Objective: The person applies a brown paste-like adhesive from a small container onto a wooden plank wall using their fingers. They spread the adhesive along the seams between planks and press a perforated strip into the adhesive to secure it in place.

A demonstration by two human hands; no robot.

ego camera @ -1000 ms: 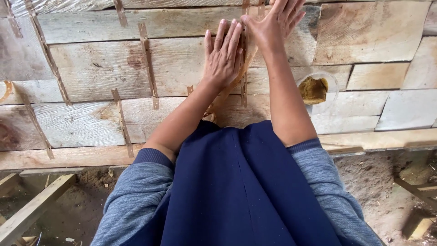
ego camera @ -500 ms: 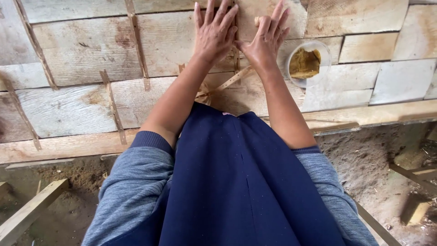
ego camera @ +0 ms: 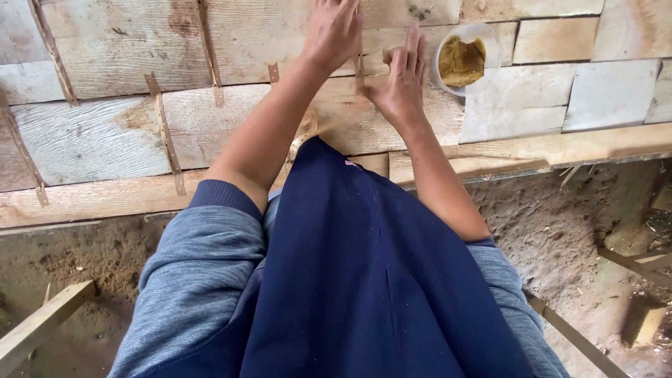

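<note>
A thin brown strip (ego camera: 359, 64) lies flat and upright on the pale plank tabletop (ego camera: 98, 140), top centre of the frame, between the two flattened hands.

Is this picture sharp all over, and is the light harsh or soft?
Head view: soft, even daylight, no glare and only faint shadows on the wooden boards. The left hand and right hand are slightly motion-blurred, the left one cut by the top edge. The bowl of yellowish paste and the navy apron look fairly sharp.
</note>
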